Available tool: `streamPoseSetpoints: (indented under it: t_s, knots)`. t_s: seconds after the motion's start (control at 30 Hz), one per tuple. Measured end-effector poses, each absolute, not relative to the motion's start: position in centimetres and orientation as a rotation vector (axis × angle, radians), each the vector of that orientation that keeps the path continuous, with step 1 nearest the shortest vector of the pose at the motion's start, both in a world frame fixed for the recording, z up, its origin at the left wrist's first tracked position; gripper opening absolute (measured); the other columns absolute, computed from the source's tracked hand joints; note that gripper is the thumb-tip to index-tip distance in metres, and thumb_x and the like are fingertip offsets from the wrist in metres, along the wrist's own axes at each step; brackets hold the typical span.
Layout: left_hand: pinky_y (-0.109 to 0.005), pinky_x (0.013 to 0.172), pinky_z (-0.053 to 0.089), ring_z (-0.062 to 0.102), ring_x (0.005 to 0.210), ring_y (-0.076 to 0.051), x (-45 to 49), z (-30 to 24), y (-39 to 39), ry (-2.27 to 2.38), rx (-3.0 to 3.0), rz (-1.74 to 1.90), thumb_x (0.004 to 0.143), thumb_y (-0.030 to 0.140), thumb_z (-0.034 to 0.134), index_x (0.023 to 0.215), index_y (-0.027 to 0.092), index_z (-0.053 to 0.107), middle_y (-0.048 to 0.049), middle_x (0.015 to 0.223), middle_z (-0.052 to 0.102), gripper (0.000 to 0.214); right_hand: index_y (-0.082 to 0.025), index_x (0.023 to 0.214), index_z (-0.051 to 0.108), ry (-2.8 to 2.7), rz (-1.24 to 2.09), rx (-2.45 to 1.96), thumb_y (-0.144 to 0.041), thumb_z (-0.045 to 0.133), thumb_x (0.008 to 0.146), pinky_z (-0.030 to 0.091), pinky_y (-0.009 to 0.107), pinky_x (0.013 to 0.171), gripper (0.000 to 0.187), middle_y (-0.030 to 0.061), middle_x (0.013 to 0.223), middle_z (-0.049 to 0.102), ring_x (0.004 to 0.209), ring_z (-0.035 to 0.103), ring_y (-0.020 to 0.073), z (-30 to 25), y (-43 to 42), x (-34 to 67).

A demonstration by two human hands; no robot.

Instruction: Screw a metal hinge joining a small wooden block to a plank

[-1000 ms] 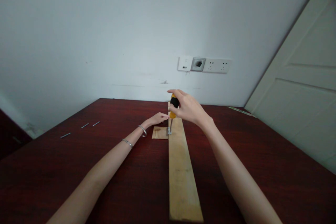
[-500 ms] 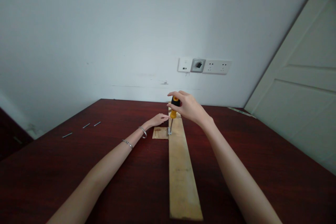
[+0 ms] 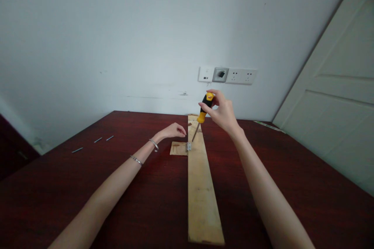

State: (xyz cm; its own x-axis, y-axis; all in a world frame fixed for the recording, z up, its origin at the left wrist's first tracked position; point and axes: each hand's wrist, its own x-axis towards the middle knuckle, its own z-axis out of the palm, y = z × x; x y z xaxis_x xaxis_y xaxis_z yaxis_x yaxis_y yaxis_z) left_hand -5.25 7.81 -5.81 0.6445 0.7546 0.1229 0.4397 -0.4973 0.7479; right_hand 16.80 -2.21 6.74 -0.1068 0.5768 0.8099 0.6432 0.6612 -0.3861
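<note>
The yellow-and-black-handled screwdriver slants in the pinching fingers of the right hand, its tip pointing down-left at the small metal hinge on the long pale wooden plank. The left hand, loosely curled and empty, hovers nearer that hinge.

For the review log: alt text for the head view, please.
The right hand holds a yellow-and-black screwdriver tilted, tip close to a small metal hinge between a long plank and a small wood piece on a red table; the left hand is beside the small piece.
</note>
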Motion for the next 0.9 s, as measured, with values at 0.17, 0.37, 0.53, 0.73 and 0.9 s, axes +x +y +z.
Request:
streamPoseSetpoints:
  t_s: [0.17,0.37,0.53,0.73,0.9]
  knots:
    - [-0.019,0.055,0.036,0.052,0.061,-0.010,-5.4,-4.3,6.1,0.841,2.330,0.251,0.065,0.024,0.071,0.084,0.012,0.071,-0.0005,0.067,0.063,0.022,-0.011,0.108,0.061,-1.733,-0.043,-1.131,-0.048,0.054,0.078,0.041,0.027,0.063,0.048,0.0054,0.076,0.062,0.062,0.051,0.0141,4.5,0.7,18.1]
    - [-0.017,0.056,0.037,0.052,0.062,-0.010,-4.3,-5.1,5.3,0.725,2.364,0.179,0.064,0.022,0.073,0.086,0.015,0.071,0.0003,0.069,0.063,0.022,-0.011,0.091,0.070,-1.915,0.140,-1.269,-0.041,0.051,0.079,0.042,0.025,0.066,0.038,0.0073,0.079,0.069,0.068,0.058,0.0169,-0.6,3.7,17.9]
    - [-0.018,0.058,0.039,0.053,0.063,-0.010,-3.8,-5.6,5.0,0.675,2.347,0.194,0.065,0.019,0.072,0.083,0.015,0.070,0.0008,0.068,0.062,0.019,-0.013,0.092,0.073,-1.964,0.215,-1.399,-0.038,0.055,0.077,0.044,0.029,0.075,0.034,0.0107,0.089,0.072,0.084,0.064,0.0251,-3.9,4.8,17.4]
    - [-0.018,0.057,0.037,0.051,0.062,-0.009,-3.3,-5.3,4.5,0.676,2.406,0.224,0.067,0.018,0.070,0.079,0.014,0.069,0.0011,0.068,0.060,0.013,-0.012,0.096,0.072,-1.973,0.316,-1.485,-0.038,0.055,0.076,0.044,0.028,0.073,0.037,0.0113,0.092,0.072,0.082,0.064,0.0242,-6.6,5.3,17.3]
    - [-0.017,0.057,0.038,0.051,0.062,-0.009,-3.1,-5.4,4.3,0.687,2.450,0.234,0.067,0.014,0.068,0.076,0.013,0.068,0.0004,0.070,0.060,0.010,-0.011,0.095,0.073,-1.970,0.320,-1.502,-0.040,0.053,0.077,0.042,0.026,0.064,0.040,0.0092,0.079,0.071,0.070,0.061,0.0196,-7.5,5.4,17.5]
